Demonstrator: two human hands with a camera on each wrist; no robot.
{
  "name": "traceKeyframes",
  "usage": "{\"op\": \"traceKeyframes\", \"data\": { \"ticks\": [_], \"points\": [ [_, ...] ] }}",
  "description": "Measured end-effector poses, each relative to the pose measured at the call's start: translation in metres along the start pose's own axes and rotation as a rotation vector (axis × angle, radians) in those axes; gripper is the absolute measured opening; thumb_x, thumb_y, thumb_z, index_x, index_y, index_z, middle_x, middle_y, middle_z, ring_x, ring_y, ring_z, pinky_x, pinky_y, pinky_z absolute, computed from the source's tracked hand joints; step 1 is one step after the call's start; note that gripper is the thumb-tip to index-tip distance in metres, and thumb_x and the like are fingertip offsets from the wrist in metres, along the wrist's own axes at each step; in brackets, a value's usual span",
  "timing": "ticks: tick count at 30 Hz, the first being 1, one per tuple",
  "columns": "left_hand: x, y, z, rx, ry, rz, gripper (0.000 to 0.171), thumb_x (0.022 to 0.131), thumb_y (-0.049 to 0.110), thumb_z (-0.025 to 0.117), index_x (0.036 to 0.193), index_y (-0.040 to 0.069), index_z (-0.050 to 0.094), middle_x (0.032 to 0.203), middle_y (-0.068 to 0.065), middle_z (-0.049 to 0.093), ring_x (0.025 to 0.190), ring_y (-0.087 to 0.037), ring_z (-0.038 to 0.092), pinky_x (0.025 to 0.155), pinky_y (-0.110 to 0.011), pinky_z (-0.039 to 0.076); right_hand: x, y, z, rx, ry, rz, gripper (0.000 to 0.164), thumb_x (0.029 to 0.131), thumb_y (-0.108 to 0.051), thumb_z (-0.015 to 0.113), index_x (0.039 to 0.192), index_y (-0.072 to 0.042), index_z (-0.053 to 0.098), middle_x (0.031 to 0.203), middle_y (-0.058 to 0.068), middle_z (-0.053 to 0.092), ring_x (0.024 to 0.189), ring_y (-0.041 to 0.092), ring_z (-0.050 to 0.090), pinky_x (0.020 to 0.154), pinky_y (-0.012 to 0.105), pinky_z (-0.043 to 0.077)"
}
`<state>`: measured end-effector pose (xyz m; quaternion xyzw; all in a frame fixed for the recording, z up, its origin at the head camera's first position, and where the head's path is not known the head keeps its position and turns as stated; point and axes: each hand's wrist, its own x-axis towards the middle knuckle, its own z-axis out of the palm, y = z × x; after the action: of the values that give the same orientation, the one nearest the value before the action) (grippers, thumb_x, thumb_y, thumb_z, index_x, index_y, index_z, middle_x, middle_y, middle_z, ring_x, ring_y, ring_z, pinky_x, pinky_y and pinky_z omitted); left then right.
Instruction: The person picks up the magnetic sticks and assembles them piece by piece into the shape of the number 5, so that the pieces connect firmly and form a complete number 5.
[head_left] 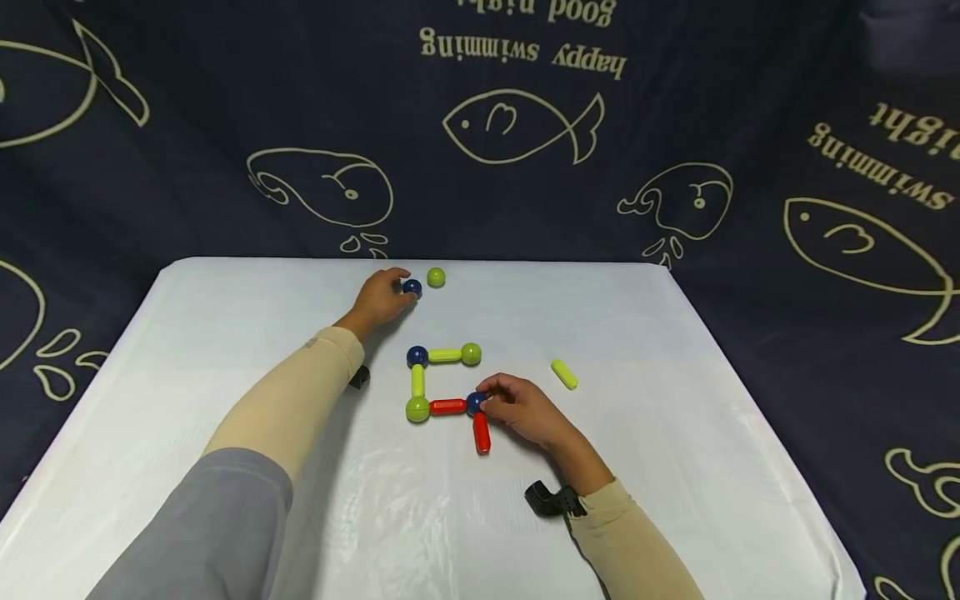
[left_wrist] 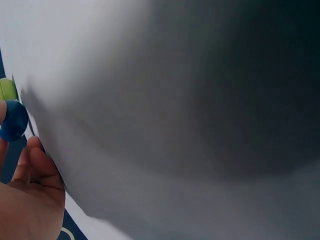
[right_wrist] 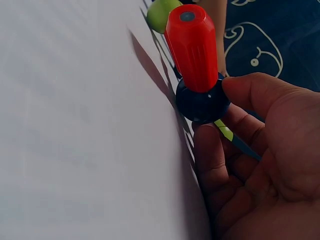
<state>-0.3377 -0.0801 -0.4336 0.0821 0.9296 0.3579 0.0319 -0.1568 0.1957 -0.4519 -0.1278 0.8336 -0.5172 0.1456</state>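
Observation:
At the far side of the table, my left hand holds a dark blue ball between thumb and fingers; the ball shows at the left edge of the left wrist view. My right hand pinches another blue ball. From that ball a red rod points toward me, and a second red rod runs left to a green ball. A yellow-green rod links this to a blue ball, from which another yellow-green rod reaches a green ball.
Beside the left fingers lies a loose green ball. A single yellow-green rod rests right of the joined pieces. All sit on a white-covered table, with a dark fish-patterned cloth behind it.

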Motion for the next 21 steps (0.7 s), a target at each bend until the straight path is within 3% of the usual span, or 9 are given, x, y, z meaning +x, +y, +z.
{"op": "traceKeyframes", "data": {
  "ticks": [6,10,16,21],
  "points": [
    [0.002,-0.001,0.003,-0.027,0.006,-0.029,0.045,0.097,0.021,0.063,0.137,0.002,0.053,0.132,-0.02,0.055,0.125,-0.035,0.049,0.108,-0.046,0.035,-0.009,-0.029,-0.001,-0.023,-0.012,-0.015,0.025,0.093,-0.001,0.062,0.118,0.002,0.064,0.083,0.008,0.055,0.076,0.016,0.049,0.07,0.03,0.042],
    [-0.001,0.004,0.003,-0.107,0.008,-0.021,0.042,0.097,0.02,0.064,0.132,-0.001,0.054,0.132,-0.02,0.057,0.125,-0.035,0.05,0.105,-0.045,0.039,-0.014,-0.036,-0.002,-0.011,0.001,-0.019,0.023,0.093,-0.001,0.062,0.116,0.002,0.064,0.082,0.007,0.055,0.076,0.016,0.049,0.069,0.028,0.041],
    [-0.018,0.016,-0.003,-0.244,0.023,0.049,0.041,0.096,0.022,0.067,0.132,0.005,0.056,0.127,-0.015,0.06,0.112,-0.031,0.059,0.087,-0.041,0.051,-0.002,-0.01,0.003,-0.002,0.011,-0.001,0.024,0.093,-0.003,0.064,0.117,-0.002,0.065,0.081,0.004,0.055,0.076,0.017,0.049,0.068,0.028,0.041],
    [-0.043,0.033,-0.013,-0.289,0.041,0.095,0.04,0.095,0.027,0.07,0.129,0.01,0.059,0.123,-0.01,0.061,0.104,-0.026,0.059,0.083,-0.039,0.05,0.001,0.001,0.003,-0.017,0.031,-0.012,0.023,0.091,-0.01,0.067,0.114,-0.008,0.067,0.081,0.002,0.056,0.077,0.018,0.051,0.07,0.031,0.042]
  ]
}}
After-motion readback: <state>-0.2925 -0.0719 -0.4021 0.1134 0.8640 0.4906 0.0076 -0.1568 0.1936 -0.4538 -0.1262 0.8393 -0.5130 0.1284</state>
